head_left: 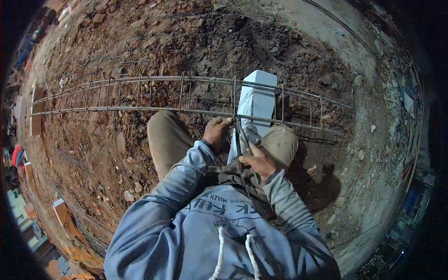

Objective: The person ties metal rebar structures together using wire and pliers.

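A rebar cage (pixel 154 109) of long bars and square stirrups runs across in front of my knees. It rests over a white rectangular block (pixel 255 102) between my legs. My left hand (pixel 217 131) is closed in a pinch at the near lower bar, beside a stirrup; what its fingertips hold is too small to make out. In my right hand (pixel 259 163) are the long handles of a pair of pincers (pixel 242 137). Their jaws meet the near bar just right of my left fingertips.
Rough brown soil with clods and stones (pixel 126 51) surrounds me. The cage's left end lies over a brick-coloured block (pixel 35 112). Another pale-topped block (pixel 60 211) stands at lower left. A grey concrete strip (pixel 368 172) curves along the right.
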Demonstrator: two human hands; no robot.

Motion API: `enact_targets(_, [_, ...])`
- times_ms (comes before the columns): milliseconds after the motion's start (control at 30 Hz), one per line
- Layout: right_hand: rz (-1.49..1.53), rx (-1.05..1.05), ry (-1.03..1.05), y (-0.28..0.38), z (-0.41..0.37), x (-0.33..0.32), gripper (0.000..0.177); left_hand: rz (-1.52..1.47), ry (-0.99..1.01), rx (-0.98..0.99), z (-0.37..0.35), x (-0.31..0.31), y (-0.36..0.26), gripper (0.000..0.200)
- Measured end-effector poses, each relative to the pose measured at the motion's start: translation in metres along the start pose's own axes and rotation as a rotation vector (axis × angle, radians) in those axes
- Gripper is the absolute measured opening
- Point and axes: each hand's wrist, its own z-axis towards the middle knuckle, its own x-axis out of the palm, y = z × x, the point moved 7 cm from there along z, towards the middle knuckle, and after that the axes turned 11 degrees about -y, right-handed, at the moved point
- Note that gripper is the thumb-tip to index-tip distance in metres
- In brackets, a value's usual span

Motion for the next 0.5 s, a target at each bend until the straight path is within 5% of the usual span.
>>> enact_targets(100, [0.245,0.173,0.062,0.025,-0.024,0.007,0.078,0.032,-0.004,-0.005,-0.005,0.001,-0.002,0.017])
enact_targets(233, [0.217,0.116,0.050,0.032,-0.029,0.002,0.079,-0.125,0.069,-0.067,0.015,-0.004,0.025,0.020])
enact_targets(500, [-0.240,-0.074,-0.031,0.025,-0.006,-0.001,0.058,-0.068,0.059,-0.104,0.008,-0.006,0.019,0.021])
